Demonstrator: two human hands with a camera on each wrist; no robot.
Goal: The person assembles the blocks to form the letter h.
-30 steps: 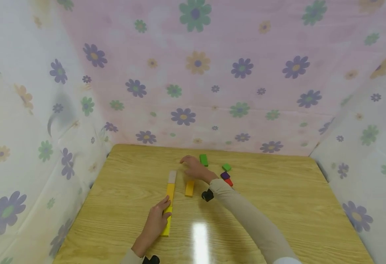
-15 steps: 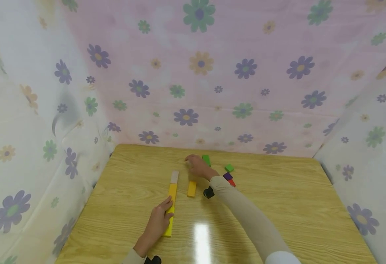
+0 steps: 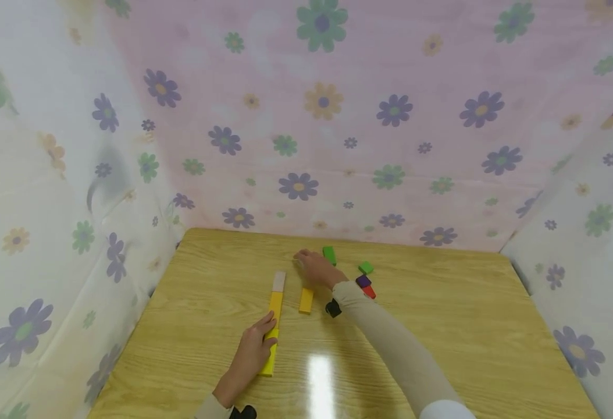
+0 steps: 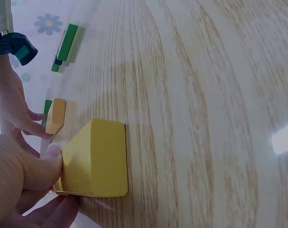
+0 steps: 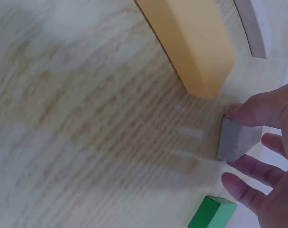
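Note:
In the head view, my left hand [image 3: 251, 348] grips a yellow block [image 3: 267, 365], thumb on one side and fingers on the other. The yellow block [image 4: 108, 159] fills the middle of the left wrist view. Ahead of it in one line lie an orange-yellow block [image 3: 275, 301] and a pale block [image 3: 279, 280]. Farther off, my right hand [image 3: 318, 269] reaches down to the table. Its thumb and fingers pinch a small greyish block [image 5: 235, 141] in the right wrist view. The hand itself hides that block in the head view. Beside the line lies an orange block [image 3: 306, 301].
A green block [image 3: 330, 255] lies just beyond my right hand. Farther right are a smaller green block [image 3: 366, 267], a purple block [image 3: 363, 281] and a red block [image 3: 370, 291], partly behind the sleeve. Flower-patterned cloth [image 3: 296, 145] walls the table's back and sides.
The head view has shifted slightly. My right hand's fingers, more outstretched a second ago, are now lower and closer together. My left hand keeps its hold on the yellow block.

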